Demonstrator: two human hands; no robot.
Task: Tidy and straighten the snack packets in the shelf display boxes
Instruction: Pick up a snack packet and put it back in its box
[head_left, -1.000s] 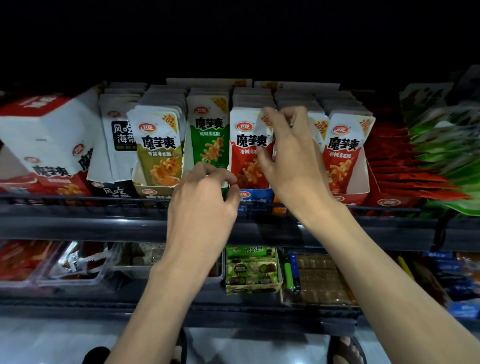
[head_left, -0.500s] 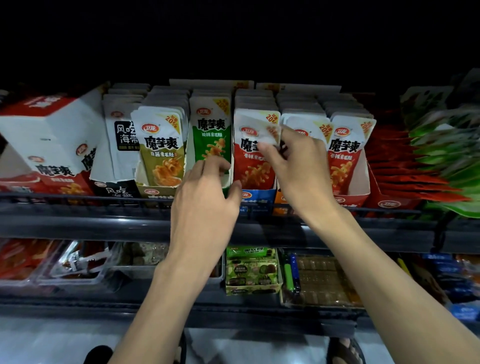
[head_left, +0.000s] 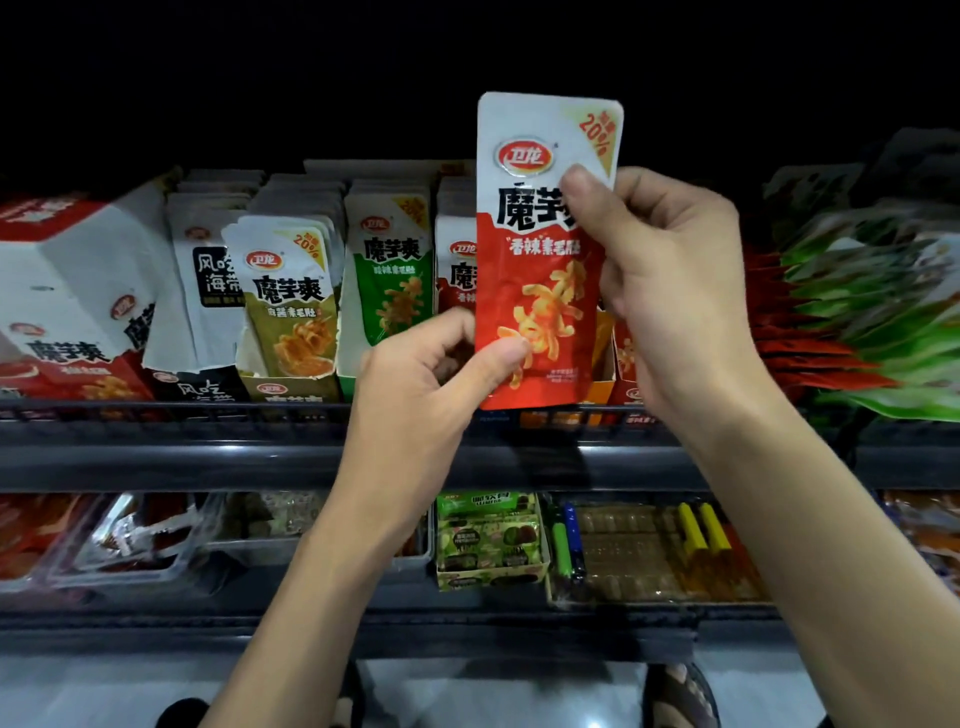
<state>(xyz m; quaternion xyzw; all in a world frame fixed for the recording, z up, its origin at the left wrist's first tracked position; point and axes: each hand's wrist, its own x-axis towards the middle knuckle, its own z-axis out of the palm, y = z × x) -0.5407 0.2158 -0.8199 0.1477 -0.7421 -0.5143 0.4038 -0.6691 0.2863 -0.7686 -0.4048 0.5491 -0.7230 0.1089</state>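
**Red packet held up in both hands, in front of the shelf**

You hold 1 red snack packet (head_left: 540, 270) upright in front of the upper shelf. Its printed face is toward you, and its top edge stands higher than every row behind it. Your right hand (head_left: 675, 301) grasps its upper right side, with the thumb lying across the front and the fingers curled round behind. Your left hand (head_left: 415, 400) pinches the lower left corner between thumb and forefinger, the other fingers folded in under the palm.

Behind the packet, the display boxes stand side by side behind a dark wire rail (head_left: 182, 410). From the left there is a white-and-red carton (head_left: 67, 291) tipped at an angle, then a row of black-and-white packets (head_left: 213, 260). Next come a row of olive packets (head_left: 291, 301), whose front one sits slightly askew, and a row of green packets (head_left: 389, 280). Last is a row of red packets (head_left: 454, 270), mostly hidden by the one you hold.

To the right of your right hand, the red and green stacks (head_left: 857, 332) are blurred. They seem to lie flat and fanned, but you cannot be sure from this view.

On the lower shelf, a small green box (head_left: 488, 551) sits below the held packet. Just beside it on the right are a green stick and a blue stick (head_left: 566, 540), and 2 yellow sticks (head_left: 698, 525) lie further right. Clear trays (head_left: 119, 540) sit at the left.
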